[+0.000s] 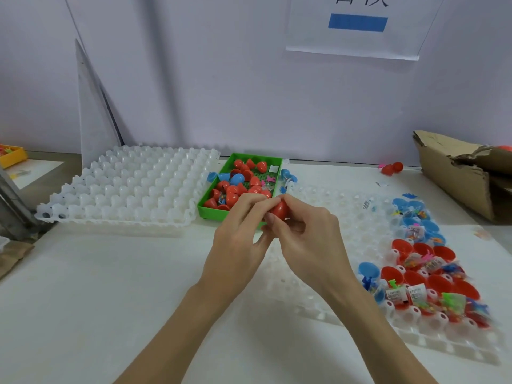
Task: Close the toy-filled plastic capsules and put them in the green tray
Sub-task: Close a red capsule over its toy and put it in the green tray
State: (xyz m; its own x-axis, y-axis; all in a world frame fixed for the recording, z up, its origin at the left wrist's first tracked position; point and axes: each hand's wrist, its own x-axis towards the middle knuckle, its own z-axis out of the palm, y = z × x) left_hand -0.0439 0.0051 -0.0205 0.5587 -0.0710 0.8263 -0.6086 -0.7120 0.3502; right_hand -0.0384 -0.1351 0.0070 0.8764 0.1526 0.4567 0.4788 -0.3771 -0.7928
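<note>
Both bare forearms reach forward from the near edge of the table and meet at its middle. The left hand (243,231) and right hand (307,231) face each other, fingertips pinched together around a red capsule (279,210).

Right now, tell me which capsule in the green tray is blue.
The blue capsule at the green tray's left side, midway back. Every other capsule piece inside the tray is red.

Red capsule (279,210) between bare fingers; green tray (212,212) of red and blue pieces; white dimpled trays (124,184); brown cardboard box (454,173); yellow bin (12,156)
</note>
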